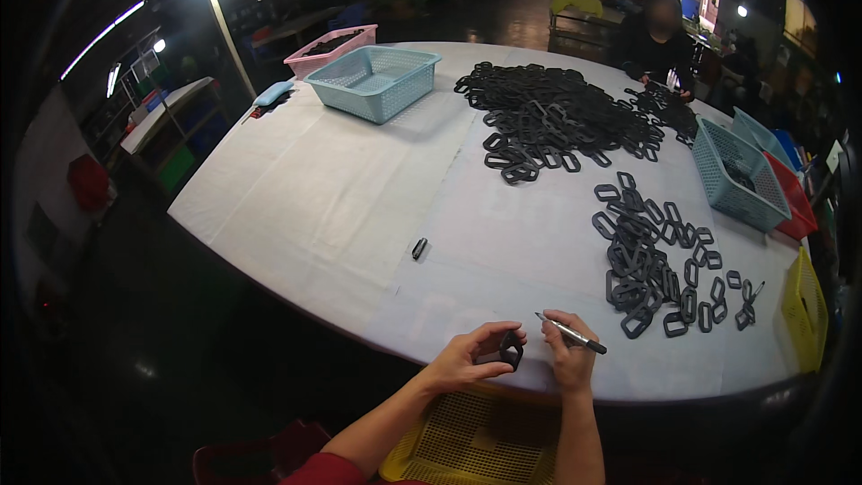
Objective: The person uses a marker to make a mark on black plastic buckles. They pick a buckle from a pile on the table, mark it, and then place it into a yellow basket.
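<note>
One pink basket (312, 64): dark pieces (330, 42) | left fingers (489, 332) pinching black loop (517, 357) | right fingers (566, 317) gripping marker (584, 340)

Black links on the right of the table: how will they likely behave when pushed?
The black links are probably stiff: even overlapping ones keep their open shape. Likely light for their size, given the hollow middles. Flat-lying ones should slide rather than roll; stacked ones may drag neighbours.

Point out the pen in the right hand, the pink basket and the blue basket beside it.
Pen (573, 334): head view, on its barrel.
Pink basket (310, 64): head view, on its near wall.
Blue basket (351, 102): head view, on its near wall.
</note>
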{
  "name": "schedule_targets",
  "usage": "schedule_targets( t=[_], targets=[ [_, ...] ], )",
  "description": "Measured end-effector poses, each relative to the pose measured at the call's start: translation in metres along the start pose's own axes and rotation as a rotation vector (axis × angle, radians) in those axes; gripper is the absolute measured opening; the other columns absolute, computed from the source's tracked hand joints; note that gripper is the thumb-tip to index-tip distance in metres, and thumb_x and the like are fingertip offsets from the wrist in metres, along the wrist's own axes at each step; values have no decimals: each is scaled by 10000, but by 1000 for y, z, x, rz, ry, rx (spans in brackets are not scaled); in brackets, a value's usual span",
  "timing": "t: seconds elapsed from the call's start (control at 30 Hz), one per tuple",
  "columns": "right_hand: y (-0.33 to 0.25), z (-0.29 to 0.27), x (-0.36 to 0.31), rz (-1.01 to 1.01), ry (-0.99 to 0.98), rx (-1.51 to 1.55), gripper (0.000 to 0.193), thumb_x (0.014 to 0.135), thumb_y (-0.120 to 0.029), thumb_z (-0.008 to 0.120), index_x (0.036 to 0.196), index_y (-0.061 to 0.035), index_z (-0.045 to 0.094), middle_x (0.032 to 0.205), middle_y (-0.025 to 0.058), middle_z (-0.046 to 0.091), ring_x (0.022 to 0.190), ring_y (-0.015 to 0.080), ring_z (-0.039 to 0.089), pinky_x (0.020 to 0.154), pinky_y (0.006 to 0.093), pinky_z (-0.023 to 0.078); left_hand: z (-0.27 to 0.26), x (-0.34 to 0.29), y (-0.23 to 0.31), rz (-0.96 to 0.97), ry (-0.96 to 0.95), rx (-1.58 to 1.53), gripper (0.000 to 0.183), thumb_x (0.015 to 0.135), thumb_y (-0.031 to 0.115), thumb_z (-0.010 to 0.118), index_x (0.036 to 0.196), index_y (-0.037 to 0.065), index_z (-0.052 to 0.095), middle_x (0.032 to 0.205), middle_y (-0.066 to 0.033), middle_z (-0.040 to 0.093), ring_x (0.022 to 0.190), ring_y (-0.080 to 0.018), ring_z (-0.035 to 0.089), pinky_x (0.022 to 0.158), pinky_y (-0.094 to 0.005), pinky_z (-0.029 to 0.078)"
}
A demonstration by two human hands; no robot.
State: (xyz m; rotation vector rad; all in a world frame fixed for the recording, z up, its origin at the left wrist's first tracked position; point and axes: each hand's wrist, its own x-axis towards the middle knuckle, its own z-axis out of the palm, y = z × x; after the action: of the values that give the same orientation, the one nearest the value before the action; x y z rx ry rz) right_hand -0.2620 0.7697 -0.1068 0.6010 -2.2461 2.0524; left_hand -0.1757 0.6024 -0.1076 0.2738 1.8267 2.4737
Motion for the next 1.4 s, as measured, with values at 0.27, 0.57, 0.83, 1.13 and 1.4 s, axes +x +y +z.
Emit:
schedule_targets(
  t=[0.27,0.57,0.83,1.13,1.4],
  targets=[
    [-9,-1,-6,39,58,47,175,815,-134,645,719,6,604,584,12,530,561,73,478,527,220,377,0,-3,7,-7,28,18,589,770,-89,596,1305,6,367,1215,-119,495,1153,-210,477,984,-344,380],
    [-6,-5,-12,-135,255,187,226,795,-70,605,595,-19,512,543,0,473,497,55,390,473,216,306,-1,-1,1,22,20,4,592,780,-48,629,1310,31,376,1217,-88,504,1150,-168,482,966,-297,400],
    [-4,-6,-14,-142,247,108,271,790,-48,570,549,-24,448,518,-2,440,477,46,352,456,221,266,1,-2,7,-25,32,12,593,762,-108,591,1300,18,375,1220,-114,481,1159,-218,465,988,-356,384],
    [-10,-7,-15,-171,254,39,281,779,-35,556,538,-35,412,487,-13,410,451,46,331,435,224,258,-1,0,2,10,10,19,589,774,-60,619,1304,18,373,1219,-106,490,1154,-191,471,980,-325,388],
    [-2,3,-8,-160,364,178,178,815,-55,589,658,-10,518,613,22,499,562,66,447,510,215,342,-1,-2,3,-1,13,-13,589,788,-25,636,1313,40,377,1215,-84,501,1136,-163,485,962,-294,400]
  ],
)
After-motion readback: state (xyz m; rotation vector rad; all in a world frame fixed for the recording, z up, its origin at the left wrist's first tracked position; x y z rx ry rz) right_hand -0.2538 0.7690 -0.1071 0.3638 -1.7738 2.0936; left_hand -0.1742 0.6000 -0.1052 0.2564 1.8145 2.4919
